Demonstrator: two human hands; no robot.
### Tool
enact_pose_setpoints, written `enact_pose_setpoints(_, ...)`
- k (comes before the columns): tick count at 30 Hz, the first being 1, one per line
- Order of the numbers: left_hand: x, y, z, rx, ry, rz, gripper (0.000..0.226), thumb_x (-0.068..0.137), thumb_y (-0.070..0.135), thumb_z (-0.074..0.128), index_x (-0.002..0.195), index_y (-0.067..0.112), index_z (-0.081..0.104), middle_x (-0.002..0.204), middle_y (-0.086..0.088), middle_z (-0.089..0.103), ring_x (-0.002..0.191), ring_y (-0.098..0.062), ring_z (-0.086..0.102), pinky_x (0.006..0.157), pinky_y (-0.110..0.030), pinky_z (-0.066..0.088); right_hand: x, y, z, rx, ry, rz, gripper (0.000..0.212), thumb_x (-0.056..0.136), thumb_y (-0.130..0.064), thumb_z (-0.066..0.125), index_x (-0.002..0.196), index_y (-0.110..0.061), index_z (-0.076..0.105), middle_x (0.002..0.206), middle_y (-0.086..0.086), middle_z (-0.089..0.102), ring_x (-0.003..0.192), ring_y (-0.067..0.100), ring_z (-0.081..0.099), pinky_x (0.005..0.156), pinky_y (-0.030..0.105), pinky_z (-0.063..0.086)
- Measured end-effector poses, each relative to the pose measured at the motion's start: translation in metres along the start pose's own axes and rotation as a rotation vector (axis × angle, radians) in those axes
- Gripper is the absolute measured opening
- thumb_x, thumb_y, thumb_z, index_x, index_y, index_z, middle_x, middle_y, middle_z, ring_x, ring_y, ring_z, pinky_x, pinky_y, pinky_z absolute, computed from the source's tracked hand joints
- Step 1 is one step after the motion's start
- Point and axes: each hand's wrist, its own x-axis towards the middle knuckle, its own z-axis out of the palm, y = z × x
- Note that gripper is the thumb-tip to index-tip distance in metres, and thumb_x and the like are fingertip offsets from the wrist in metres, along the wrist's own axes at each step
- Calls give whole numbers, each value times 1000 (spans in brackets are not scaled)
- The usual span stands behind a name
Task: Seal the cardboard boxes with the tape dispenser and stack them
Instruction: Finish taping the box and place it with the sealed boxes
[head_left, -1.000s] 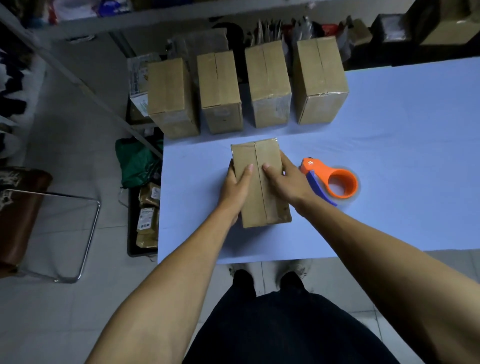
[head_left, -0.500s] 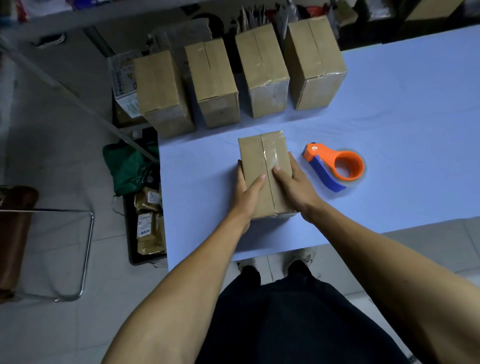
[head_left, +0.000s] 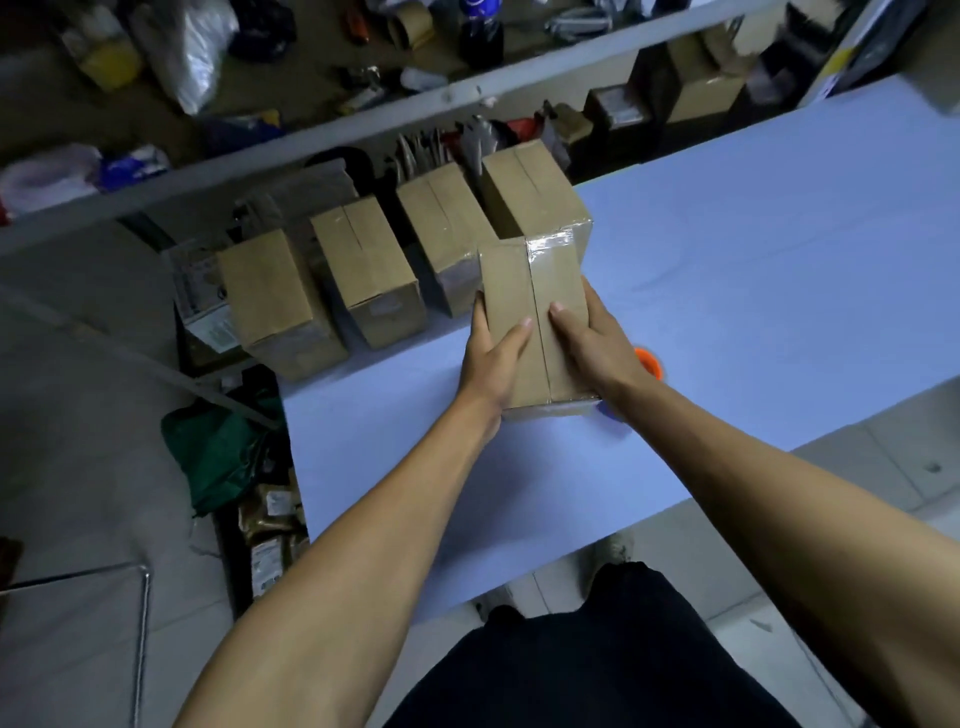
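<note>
A taped cardboard box (head_left: 530, 291) is lifted off the blue table (head_left: 753, 291), held between both hands. My left hand (head_left: 493, 358) grips its left side with the thumb on top. My right hand (head_left: 589, 343) grips the right side the same way. The box hangs in front of the rightmost box (head_left: 530, 192) of a row at the table's far edge. The orange tape dispenser (head_left: 649, 364) lies on the table, mostly hidden behind my right wrist.
Three more sealed boxes (head_left: 363, 265) stand in the row to the left. A cluttered metal shelf (head_left: 363, 119) runs behind the table. A green bag (head_left: 218, 452) and packets lie on the floor at the left, near a chair frame (head_left: 140, 623).
Both hands have lifted the box off the table and carried it away from me toward the row. The tape dispenser stays put and is now mostly covered by my right wrist.
</note>
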Motion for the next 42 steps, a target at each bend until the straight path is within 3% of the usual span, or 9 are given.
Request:
enact_pose_setpoints(5, 22, 21, 46, 16, -37, 64, 64, 92, 26, 61, 151, 26, 36, 137, 2, 60, 120, -12, 60, 103, -37, 50, 18, -21, -47, -43, 42, -74, 36, 93, -50, 50, 129, -50, 48, 127, -19, 62, 116, 9, 59, 105, 46, 46)
enact_pose_setpoints(10, 54, 29, 109, 30, -10, 99, 60, 95, 24, 59, 151, 21, 37, 140, -2, 57, 124, -15, 57, 103, -31, 48, 55, -28, -107, -79, 49, -87, 23, 95, -45, 49, 113, -60, 50, 117, -26, 62, 112, 7, 60, 104, 45, 46)
enact_pose_setpoints(14, 83, 34, 168, 19, 21, 86, 57, 95, 24, 60, 148, 23, 41, 132, 3, 62, 113, -7, 62, 96, -24, 50, 92, -30, -164, -93, 28, -83, 24, 93, -44, 50, 115, -54, 55, 115, -24, 65, 110, 6, 62, 103, 45, 47)
enact_pose_setpoints(19, 121, 36, 230, 57, 75, -4, 68, 88, 46, 58, 151, 32, 36, 136, 9, 61, 119, -10, 60, 106, -38, 48, 144, -28, -222, -113, -43, -49, 24, 97, -40, 50, 117, -52, 52, 115, -25, 63, 110, 6, 60, 102, 41, 47)
enact_pose_setpoints(22, 150, 35, 255, 115, 113, -42, 66, 81, 52, 55, 144, 36, 44, 126, 12, 66, 112, -10, 64, 103, -40, 50, 179, -28, -246, -136, -101, -2, 22, 95, -47, 49, 113, -58, 49, 117, -24, 62, 112, 10, 60, 103, 44, 47)
enact_pose_setpoints(25, 178, 31, 264, 162, 170, -78, 59, 86, 49, 53, 143, 35, 45, 125, 11, 66, 109, -11, 65, 101, -40, 51, 214, -25, -254, -147, -170, 34, 20, 93, -47, 51, 109, -59, 47, 115, -22, 62, 110, 11, 61, 102, 45, 47)
enact_pose_setpoints(30, 215, 18, 261, 253, 275, -135, 38, 99, 37, 50, 136, 28, 49, 120, 9, 65, 110, -16, 63, 95, -32, 49, 262, -6, -239, -140, -251, 91, 38, 94, -43, 54, 132, -39, 49, 119, -14, 64, 108, 12, 62, 101, 44, 49)
enact_pose_setpoints(36, 262, 0, 255, 398, 376, -163, 46, 102, 42, 46, 144, 25, 44, 133, 6, 61, 115, -15, 57, 96, -27, 41, 312, 15, -220, -170, -279, 150, 68, 84, -57, 53, 148, -43, 35, 132, -15, 60, 117, 12, 59, 105, 43, 47)
enact_pose_setpoints(42, 311, 3, 245, 470, 416, -141, 53, 91, 58, 44, 139, 36, 47, 126, 13, 65, 113, -15, 62, 101, -39, 48, 362, 15, -207, -109, -248, 101, 48, 96, -40, 55, 143, -39, 43, 120, -19, 63, 109, 4, 61, 97, 30, 48)
